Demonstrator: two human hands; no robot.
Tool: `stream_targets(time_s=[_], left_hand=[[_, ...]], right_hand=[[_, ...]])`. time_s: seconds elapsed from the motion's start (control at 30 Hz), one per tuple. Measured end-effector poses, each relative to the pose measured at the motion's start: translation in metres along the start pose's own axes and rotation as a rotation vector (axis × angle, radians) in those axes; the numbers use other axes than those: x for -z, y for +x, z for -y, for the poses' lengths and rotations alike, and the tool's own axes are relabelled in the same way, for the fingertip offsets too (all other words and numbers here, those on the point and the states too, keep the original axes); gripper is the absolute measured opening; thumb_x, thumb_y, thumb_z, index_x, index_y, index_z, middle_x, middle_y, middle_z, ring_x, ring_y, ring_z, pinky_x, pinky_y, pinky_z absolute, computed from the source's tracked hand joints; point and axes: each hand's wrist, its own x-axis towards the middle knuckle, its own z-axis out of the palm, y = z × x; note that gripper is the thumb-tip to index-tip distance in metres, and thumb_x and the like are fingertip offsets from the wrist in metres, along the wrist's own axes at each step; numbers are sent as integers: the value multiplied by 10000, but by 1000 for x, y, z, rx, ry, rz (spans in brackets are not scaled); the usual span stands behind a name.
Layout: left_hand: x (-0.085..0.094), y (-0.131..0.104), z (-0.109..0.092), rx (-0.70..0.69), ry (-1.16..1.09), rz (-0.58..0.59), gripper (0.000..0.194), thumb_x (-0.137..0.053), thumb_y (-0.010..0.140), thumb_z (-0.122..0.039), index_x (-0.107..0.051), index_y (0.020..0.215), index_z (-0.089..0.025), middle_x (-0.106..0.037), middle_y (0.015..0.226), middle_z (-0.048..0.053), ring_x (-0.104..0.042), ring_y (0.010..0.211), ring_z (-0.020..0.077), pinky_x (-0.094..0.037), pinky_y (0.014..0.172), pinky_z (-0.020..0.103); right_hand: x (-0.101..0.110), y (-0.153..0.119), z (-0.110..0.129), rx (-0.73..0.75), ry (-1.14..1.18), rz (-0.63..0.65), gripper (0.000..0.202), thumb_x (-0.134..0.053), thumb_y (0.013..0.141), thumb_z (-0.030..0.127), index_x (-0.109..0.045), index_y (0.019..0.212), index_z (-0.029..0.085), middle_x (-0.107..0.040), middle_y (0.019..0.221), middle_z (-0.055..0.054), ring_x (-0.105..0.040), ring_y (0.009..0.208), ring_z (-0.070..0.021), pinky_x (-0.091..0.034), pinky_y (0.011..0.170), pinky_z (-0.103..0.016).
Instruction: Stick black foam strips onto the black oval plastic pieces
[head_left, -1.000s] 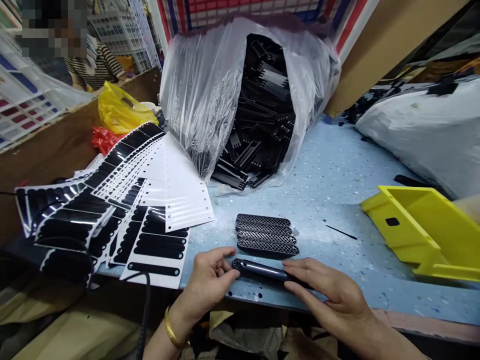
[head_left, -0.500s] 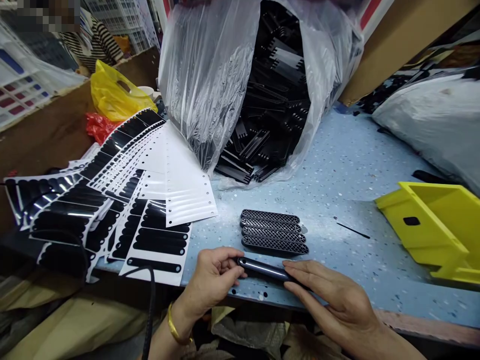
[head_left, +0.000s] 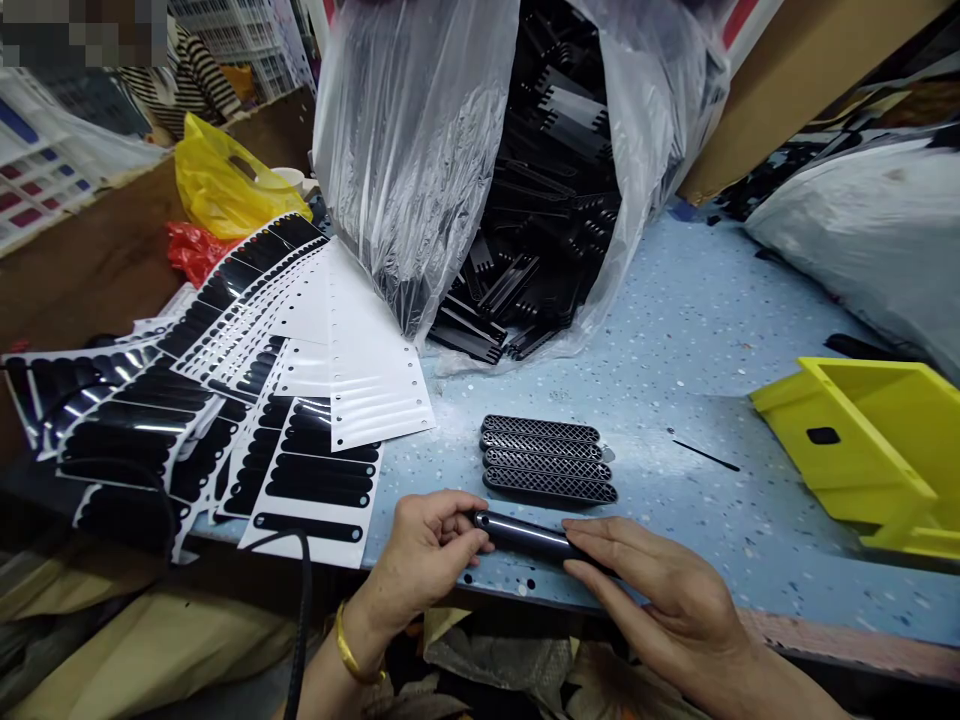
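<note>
A long, glossy black plastic handle piece [head_left: 525, 536] with rounded ends lies level between my hands at the table's front edge. My left hand [head_left: 439, 545] pinches its left end between thumb and fingers. Over its right end my right hand [head_left: 660, 580] is closed, fingers on top and thumb along the near side, so that end is hidden. Just beyond, several black pieces with a lattice face [head_left: 547, 460] lie side by side in a row. Left of my hands are sheets of black strip stickers [head_left: 319, 480] on white backing.
A clear plastic bag [head_left: 420, 150] full of black plastic parts stands open at the back. A yellow bin [head_left: 862, 450] sits at the right, near a thin black strip [head_left: 705, 455]. A black cable [head_left: 304, 610] hangs at the front left. Another person's striped sleeve [head_left: 199, 75] shows far left.
The view has shifted very slightly. Both hands keep the same hold on the black handle piece, with almost no movement.
</note>
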Motion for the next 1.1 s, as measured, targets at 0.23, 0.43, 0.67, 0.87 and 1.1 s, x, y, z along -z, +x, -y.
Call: stream_targets(time_s=[0.23, 0.43, 0.67, 0.87, 1.1], left_hand=[[1, 0, 0, -3, 5, 6, 265, -709, 683, -174, -748, 939, -120, -671, 559, 15, -693, 593, 175, -549, 561, 236], [0, 0, -1, 2, 8, 7, 277, -696, 681, -180, -741, 945, -107, -657, 551, 8, -698, 595, 175, -550, 559, 230], [-1, 0, 0, 11, -14, -10, 248, -685, 685, -186, -739, 913, -103, -627, 525, -7, -723, 622, 194, -565, 561, 229], [-2, 1, 0, 43, -33, -23, 245, -693, 668, -184, -734, 894, -99, -635, 518, -6, -719, 607, 187, -562, 543, 219], [-2, 2, -3, 48, -17, -10, 257, -691, 666, -198, -726, 898, -92, -662, 529, 10, -708, 589, 172, -562, 550, 217]], right_hand=[[-2, -1, -1, 1, 12, -13, 275, -588, 884, 97, -705, 1094, 231, -755, 931, -55, -724, 804, -197, -616, 688, -282], [-3, -3, -1, 11, -21, -4, 257, -587, 891, 93, -693, 1088, 220, -747, 934, -64, -716, 809, -199, -601, 695, -289], [-4, -3, 1, 11, -32, -3, 236, -570, 891, 93, -700, 1048, 213, -749, 914, -64, -712, 788, -198, -597, 681, -297], [-6, -5, 0, 15, -52, -46, 212, -583, 888, 104, -715, 1018, 207, -756, 904, -64, -719, 789, -200, -606, 694, -295], [-8, -4, 0, 72, -60, -103, 189, -589, 898, 96, -706, 1018, 185, -750, 900, -76, -721, 779, -196, -617, 690, -282]])
